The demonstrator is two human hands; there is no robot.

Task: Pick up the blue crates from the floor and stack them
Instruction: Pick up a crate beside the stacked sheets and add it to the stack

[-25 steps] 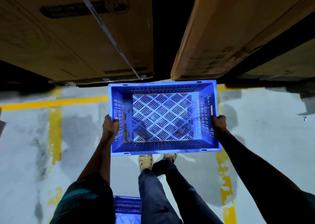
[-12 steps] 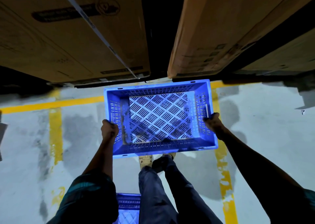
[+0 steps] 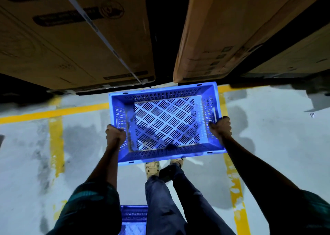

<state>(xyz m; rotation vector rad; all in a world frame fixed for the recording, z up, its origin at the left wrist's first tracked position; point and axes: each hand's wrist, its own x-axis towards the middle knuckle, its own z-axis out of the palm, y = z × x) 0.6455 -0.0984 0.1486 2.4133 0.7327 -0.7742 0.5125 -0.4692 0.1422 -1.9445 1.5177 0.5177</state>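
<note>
The crate [image 3: 166,124] is held clear of the floor [image 3: 276,145], in front of the legs [image 3: 171,199], roughly level, far edge near the cartons [image 3: 80,38]. It is gripped at both short ends: left hand [image 3: 115,134] curled round the left rim, right hand [image 3: 220,127] curled round the right rim, fingers wrapped tight w/ nothing spread. A 2nd crate [image 3: 134,218] is seen partly at the bottom edge, behind the legs, prob. the stack base, though that can't be told for sure. For the carry to be done well, the crate should be kept level, the grip kept even on both sides, the cartons avoided, & rims lined up square before it is lowered.
</note>
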